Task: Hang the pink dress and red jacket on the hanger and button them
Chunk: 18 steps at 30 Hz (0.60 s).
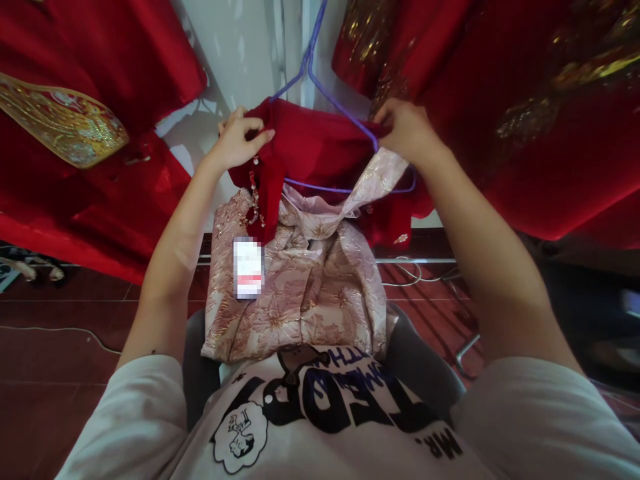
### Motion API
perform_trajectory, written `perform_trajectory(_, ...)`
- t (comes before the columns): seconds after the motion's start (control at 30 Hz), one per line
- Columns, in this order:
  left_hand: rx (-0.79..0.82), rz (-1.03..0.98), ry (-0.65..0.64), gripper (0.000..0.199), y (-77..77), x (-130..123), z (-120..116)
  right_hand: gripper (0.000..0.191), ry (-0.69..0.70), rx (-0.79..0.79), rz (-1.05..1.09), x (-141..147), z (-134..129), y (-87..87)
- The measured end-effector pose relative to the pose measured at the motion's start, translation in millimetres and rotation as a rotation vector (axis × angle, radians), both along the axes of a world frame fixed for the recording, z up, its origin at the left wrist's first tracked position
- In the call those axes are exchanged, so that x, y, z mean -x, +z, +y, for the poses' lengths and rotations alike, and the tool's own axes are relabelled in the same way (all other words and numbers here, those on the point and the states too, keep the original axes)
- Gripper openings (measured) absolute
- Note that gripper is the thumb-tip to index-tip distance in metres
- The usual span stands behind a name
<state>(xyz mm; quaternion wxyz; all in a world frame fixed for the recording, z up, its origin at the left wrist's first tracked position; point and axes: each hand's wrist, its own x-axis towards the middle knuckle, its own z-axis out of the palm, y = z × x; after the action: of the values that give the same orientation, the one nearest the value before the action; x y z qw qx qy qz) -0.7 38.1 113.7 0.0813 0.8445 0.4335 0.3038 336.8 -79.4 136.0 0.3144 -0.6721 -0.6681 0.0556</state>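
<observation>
A purple wire hanger (316, 186) hangs in front of me with a red garment (320, 137) on it. My left hand (243, 139) is closed on the red cloth by the hanger's left shoulder, and a beaded trim (255, 193) dangles below that hand. At the opposite shoulder, my right hand (411, 130) pinches the edge of the garment; its fingertips are partly hidden. A pale pink strap (377, 177) with a gold pattern runs up to the right hand. It joins a pink brocade garment (280, 320) spread over my lap, where a white tag (249, 268) lies.
Red garments with gold decoration (85, 127) hang at the left, and more red garments (530, 153) hang at the right. A grey chair (420, 360) is under me. Thin cables (417, 277) trail over the red tiled floor (65, 360).
</observation>
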Motion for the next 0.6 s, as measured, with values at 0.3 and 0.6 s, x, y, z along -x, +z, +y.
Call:
perform_trajectory(0.3, -0.074, 0.026, 0.106, 0.048, -7.9, -12.1, -29.5, 0.042, -0.256, 0.095, -0.104, -48.6, -65.1, 21.2)
perform_trajectory(0.6, -0.093, -0.149, 0.138, 0.043, -29.5, -23.7, -40.4, 0.030, -0.114, 0.024, 0.408, -4.5, -50.4, -6.4)
